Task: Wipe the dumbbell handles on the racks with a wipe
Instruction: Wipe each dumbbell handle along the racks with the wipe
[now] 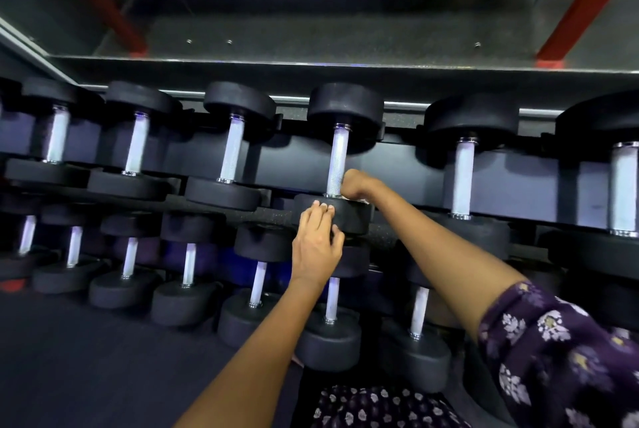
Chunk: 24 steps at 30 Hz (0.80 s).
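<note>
A black dumbbell with a knurled silver handle (337, 161) lies on the upper rack row near the middle. My right hand (356, 183) is closed around the near end of that handle, with a bit of white wipe (359, 200) showing under the fist. My left hand (316, 247) rests on the dumbbell's near black head (349, 216), with its fingers curled over the edge and the thumb on the front.
More black dumbbells fill the upper row (231, 147) and the lower row (257, 284) on both sides. A mirror (311, 12) stands behind the rack with red frame bars reflected. Dark floor (86, 358) lies at lower left.
</note>
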{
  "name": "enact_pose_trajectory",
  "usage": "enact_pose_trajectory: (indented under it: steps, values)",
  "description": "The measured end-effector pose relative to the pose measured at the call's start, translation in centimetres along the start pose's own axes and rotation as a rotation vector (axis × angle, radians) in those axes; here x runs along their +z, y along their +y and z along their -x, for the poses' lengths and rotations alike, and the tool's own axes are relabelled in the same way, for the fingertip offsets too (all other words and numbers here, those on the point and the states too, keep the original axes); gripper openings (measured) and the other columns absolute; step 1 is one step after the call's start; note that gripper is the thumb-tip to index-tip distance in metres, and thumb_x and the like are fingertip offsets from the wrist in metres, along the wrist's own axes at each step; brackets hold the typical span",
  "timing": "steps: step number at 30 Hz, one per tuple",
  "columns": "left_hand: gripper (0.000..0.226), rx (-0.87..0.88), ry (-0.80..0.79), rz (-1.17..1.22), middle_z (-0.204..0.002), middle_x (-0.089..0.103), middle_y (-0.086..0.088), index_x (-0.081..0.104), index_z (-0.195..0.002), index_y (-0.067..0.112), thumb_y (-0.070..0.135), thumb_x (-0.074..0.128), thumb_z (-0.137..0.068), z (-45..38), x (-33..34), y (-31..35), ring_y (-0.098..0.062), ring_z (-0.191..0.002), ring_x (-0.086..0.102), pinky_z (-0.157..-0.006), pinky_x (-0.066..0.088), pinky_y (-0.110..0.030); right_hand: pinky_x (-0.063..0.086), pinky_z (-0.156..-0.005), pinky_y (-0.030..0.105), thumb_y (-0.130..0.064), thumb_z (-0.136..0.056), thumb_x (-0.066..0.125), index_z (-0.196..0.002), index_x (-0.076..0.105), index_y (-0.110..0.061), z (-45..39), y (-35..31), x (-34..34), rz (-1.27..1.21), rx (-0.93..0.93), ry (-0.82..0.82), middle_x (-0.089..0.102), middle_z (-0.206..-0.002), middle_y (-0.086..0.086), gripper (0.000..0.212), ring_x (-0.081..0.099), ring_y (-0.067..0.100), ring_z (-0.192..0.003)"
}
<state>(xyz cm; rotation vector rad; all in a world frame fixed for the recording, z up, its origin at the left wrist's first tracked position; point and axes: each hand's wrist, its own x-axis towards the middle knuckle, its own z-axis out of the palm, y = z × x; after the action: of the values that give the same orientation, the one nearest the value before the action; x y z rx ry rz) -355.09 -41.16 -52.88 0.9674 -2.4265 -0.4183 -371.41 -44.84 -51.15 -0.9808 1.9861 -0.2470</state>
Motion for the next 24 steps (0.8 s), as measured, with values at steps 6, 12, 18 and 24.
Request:
enact_pose_trajectory:
  steps: [6, 12, 18, 24]
  values:
    - [0.036, 0.008, 0.025, -0.01, -0.101, 0.069, -0.015, 0.069, -0.1, -0.006, 0.014, 0.045, -0.083, 0.0, 0.1, 0.1, -0.02, -0.107, 0.05, -0.08, 0.054, -0.03, 0.022, -0.037, 0.013, 0.001, -0.085, 0.038, -0.061, 0.045, -0.01, -1.5, 1.7, 0.0, -0.331, 0.128, -0.151, 0.038, -0.056, 0.005, 0.026, 0.034, 0.012, -0.04]
    - [0.035, 0.035, 0.031, -0.021, -0.101, 0.069, -0.015, 0.069, -0.101, -0.006, 0.014, 0.046, -0.084, 0.2, 0.2, -0.2, -0.02, -0.107, 0.05, -0.076, 0.056, -0.031, 0.028, -0.04, 0.016, 0.0, -0.079, 0.062, -0.053, 0.045, -0.01, -1.4, 3.4, -0.3, -0.479, 0.151, -0.089, 0.041, -0.041, 0.002, 0.032, 0.037, 0.012, -0.04]
    - [0.031, 0.056, 0.029, -0.061, -0.089, 0.066, -0.01, 0.068, -0.093, -0.001, 0.016, 0.046, -0.079, -0.5, 0.0, -0.4, -0.018, -0.091, 0.049, -0.073, 0.049, -0.028, 0.033, -0.03, 0.015, 0.007, -0.079, 0.056, -0.078, 0.051, -0.007, -3.0, 1.8, 1.7, -0.72, 0.375, 0.203, 0.049, -0.064, 0.01, 0.014, 0.047, 0.016, -0.051]
    - [0.026, 0.075, 0.049, -0.071, -0.084, 0.061, -0.007, 0.066, -0.089, 0.001, 0.016, 0.047, -0.08, -1.1, -0.2, -0.7, -0.016, -0.084, 0.045, -0.068, 0.043, -0.026, 0.033, -0.034, 0.013, 0.015, -0.086, 0.022, -0.069, 0.047, -0.004, -4.2, 2.5, 1.2, -1.376, 0.306, -0.014, 0.047, -0.041, 0.004, 0.036, 0.036, 0.011, -0.036]
